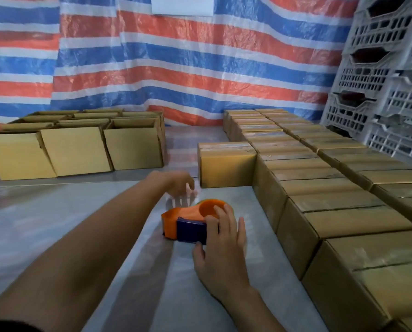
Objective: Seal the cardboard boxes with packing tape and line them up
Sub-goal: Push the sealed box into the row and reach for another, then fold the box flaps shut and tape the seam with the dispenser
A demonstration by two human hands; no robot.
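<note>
Head view: I look down over both bare forearms onto a pale floor [56, 226].
Right hand [224, 238]: I see it clamped on the dispenser [188, 221], with the fingers [226, 219] spread over its top and the thumb at its near side.
Dispenser: orange body with a dark blue block. It lies on the floor, centre frame, just left of the sealed rows. I can read no brand on it.
Left hand [178, 185]: blurred, just beyond the dispenser and apart from it. The fingers hang loose and apart, and I see nothing in them.
Sealed boxes [320, 188]: two close rows run from near right to the far wall, with shiny tape along their tops. One more box [226, 164] stands against the left side of the inner row.
Open boxes [75, 149]: a cluster at far left with flaps up, well apart from the sealed rows.
Sign [182, 4]: white paper on the tarp [176, 68]. Its dark writing is cut by the top edge, so I cannot read it.
Tarp: red, blue and white stripes behind everything.
Crates [379, 80]: grey slotted plastic, stacked at far right beside the sealed rows.
</note>
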